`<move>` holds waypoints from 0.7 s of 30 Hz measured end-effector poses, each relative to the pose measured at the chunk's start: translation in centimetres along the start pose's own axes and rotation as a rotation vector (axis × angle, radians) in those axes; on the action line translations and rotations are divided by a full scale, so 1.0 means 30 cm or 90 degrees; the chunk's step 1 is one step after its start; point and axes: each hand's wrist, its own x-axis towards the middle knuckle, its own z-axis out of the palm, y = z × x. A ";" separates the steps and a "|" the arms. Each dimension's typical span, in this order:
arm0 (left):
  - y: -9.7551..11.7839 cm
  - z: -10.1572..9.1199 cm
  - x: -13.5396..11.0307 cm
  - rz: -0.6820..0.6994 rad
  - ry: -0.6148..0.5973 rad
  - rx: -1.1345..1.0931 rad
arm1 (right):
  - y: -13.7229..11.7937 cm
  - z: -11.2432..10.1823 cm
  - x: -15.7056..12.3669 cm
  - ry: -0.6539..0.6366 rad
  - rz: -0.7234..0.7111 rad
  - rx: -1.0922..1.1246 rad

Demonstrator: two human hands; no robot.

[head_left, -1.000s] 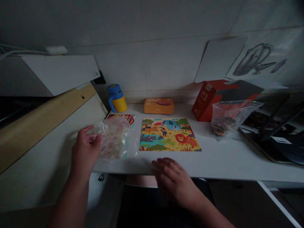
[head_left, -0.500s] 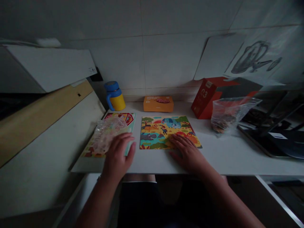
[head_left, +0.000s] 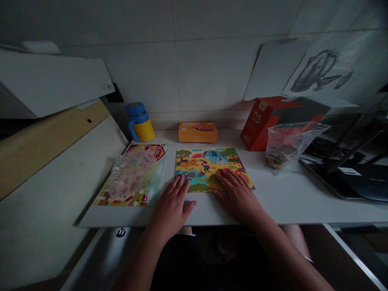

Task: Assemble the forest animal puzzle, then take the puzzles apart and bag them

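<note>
A jigsaw puzzle (head_left: 209, 165) with animals on a yellow ground lies flat in the middle of the white table. My left hand (head_left: 174, 202) rests over its lower left corner, fingertips on the grey hippo and thumb spread out. On the lower right part lies my right hand (head_left: 236, 194), flat with the fingers stretched, hiding some of the orange picture. Neither hand grips anything. Left of the puzzle is a second colourful board (head_left: 148, 198), partly covered by a crumpled clear plastic bag (head_left: 130, 173).
Along the wall stand a blue and yellow flask (head_left: 142, 125), an orange box (head_left: 198, 132) and a red and grey box (head_left: 257, 125). A clear bag of pieces (head_left: 281, 153) leans before the red box. Black equipment (head_left: 357, 178) sits at the right, a slanted board (head_left: 60, 182) at the left.
My left hand has moved right, from beside the second board onto the puzzle's lower left corner. My right hand stays on the puzzle. The view has shifted slightly.
</note>
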 end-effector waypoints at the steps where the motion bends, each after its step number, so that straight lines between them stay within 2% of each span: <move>1: 0.000 0.000 0.001 0.000 -0.008 0.005 | -0.003 0.002 -0.004 0.006 0.001 -0.005; 6: -0.011 0.016 -0.002 0.002 -0.019 0.020 | 0.021 -0.024 0.015 -0.024 -0.012 -0.040; 8: -0.010 0.013 0.006 0.001 -0.023 0.020 | 0.061 -0.059 0.077 -0.076 -0.021 -0.061; 11: 0.006 -0.027 0.063 -0.010 -0.050 0.039 | 0.151 -0.113 0.238 -0.184 -0.041 -0.106; 13: 0.018 -0.066 0.143 -0.016 -0.088 0.067 | 0.217 -0.125 0.356 -0.216 -0.043 -0.168; 16: 0.009 -0.105 0.310 -0.001 -0.152 0.096 | 0.303 -0.090 0.478 -0.179 0.002 -0.186; 19: -0.041 -0.084 0.469 -0.040 -0.168 0.137 | 0.375 -0.021 0.509 -0.128 0.018 -0.146; 21: -0.086 -0.043 0.538 -0.089 -0.137 0.152 | 0.415 0.014 0.497 -0.127 0.017 -0.120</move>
